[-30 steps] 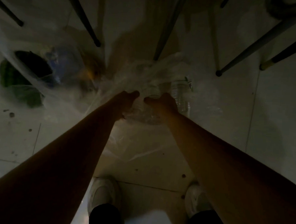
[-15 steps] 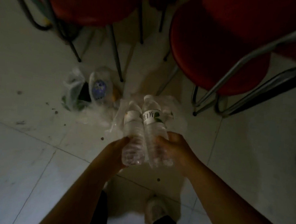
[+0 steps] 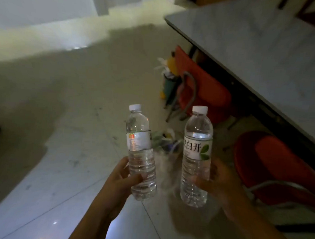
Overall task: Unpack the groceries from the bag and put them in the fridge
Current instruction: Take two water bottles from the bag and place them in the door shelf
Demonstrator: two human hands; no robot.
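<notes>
Two clear water bottles are held upright above the floor, side by side and apart. The left bottle [image 3: 142, 152] has a white cap and a pale label whose print is too blurred to be read. The right bottle [image 3: 196, 156] carries a white label with dark characters and a green leaf. The lower part of each bottle is partly covered by the fingers wrapped around it. The left hand [image 3: 122, 180] is closed around the lower half of the left bottle, thumb across the front. The right hand [image 3: 220, 182] is closed around the lower half of the right bottle, though its outline is smeared by dim light. Between and beyond the bottles, a crumpled plastic bag [image 3: 167, 143] is seen on the tiled floor [image 3: 73, 116], with contents that are hard to make out. To the right, red chairs [image 3: 204, 90] are tucked under a grey table [image 3: 262, 57], which is cut off by the frame edge. Farther off, what may be a bin [image 3: 169, 85] stands beside the far chair.
</notes>
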